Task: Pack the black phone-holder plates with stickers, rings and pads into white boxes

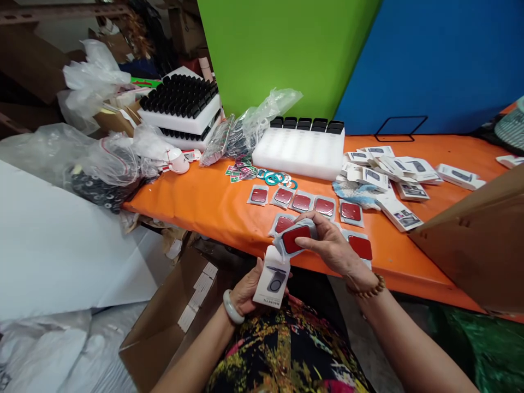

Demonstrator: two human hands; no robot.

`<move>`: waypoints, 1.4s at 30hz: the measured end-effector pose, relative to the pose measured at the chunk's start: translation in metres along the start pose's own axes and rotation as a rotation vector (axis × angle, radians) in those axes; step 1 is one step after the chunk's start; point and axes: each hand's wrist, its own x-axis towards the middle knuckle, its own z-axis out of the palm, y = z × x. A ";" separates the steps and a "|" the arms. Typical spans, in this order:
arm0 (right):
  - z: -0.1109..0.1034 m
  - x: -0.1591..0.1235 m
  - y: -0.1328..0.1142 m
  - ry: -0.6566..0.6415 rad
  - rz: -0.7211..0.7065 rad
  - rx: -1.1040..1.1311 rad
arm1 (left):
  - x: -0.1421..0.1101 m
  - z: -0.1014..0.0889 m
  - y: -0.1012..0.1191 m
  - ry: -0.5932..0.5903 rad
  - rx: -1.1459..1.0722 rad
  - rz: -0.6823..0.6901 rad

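My left hand (246, 288) grips a small white product box (272, 279) with a dark ring-shaped item printed on its front, its top flap open. Just above the box's open end, my right hand (332, 244) pinches a clear plastic packet with a red pad (295, 238) inside. More of these red-pad packets (302, 202) lie in two rows on the orange table (213, 204) right behind my hands. A jade bangle is on my left wrist and a bead bracelet on my right.
A white foam tray (298, 150) with black pieces along its back edge sits mid-table, teal rings (273, 177) and stickers before it. Flat white boxes (388, 169) pile at right. Stacked trays of black parts (180, 103) and plastic bags stand left. Cardboard cartons sit below and at right.
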 end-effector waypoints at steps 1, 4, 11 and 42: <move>0.004 -0.003 -0.002 -0.021 -0.018 -0.025 | 0.002 -0.001 -0.003 -0.013 -0.017 -0.005; 0.011 -0.009 0.001 -0.077 -0.049 -0.112 | 0.006 -0.005 -0.008 -0.083 -0.039 -0.016; 0.002 -0.015 0.013 -0.177 -0.008 -0.255 | 0.010 -0.008 -0.015 -0.174 -0.017 -0.020; 0.014 -0.050 0.041 -0.296 -0.167 -0.818 | 0.015 -0.008 -0.032 -0.104 0.138 -0.083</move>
